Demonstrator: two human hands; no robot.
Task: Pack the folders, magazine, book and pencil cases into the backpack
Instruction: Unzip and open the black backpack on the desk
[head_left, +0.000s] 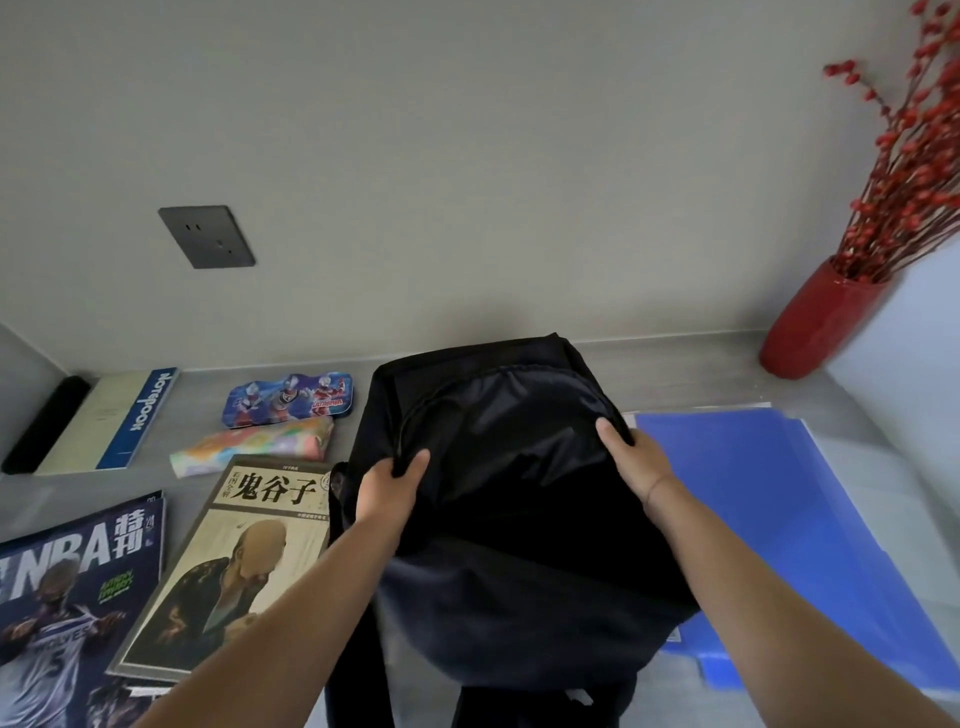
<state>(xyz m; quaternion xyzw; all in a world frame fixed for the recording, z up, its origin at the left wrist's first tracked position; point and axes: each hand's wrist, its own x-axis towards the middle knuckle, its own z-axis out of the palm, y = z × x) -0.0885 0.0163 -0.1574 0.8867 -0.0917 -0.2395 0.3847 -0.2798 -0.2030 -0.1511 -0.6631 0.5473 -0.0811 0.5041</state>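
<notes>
Black backpack (509, 493) sits mid-surface (675, 384). The left hand (389, 486) pinches its fabric at 9 o'clock and the right hand (631, 460) grips its edge at 3 o'clock. From the backpack, book (244, 561) and magazine (72, 597) lie at 8 o'clock, cartoon pencil case (291, 400) and pastel pencil case (260, 447) at 10, and blue folders (769, 493) at 3.

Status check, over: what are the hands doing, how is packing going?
Left hand and right hand both grip the backpack by its sides. Book, magazine, pencil cases lie left of it, folders right, none packed. Nothing in the way.
</notes>
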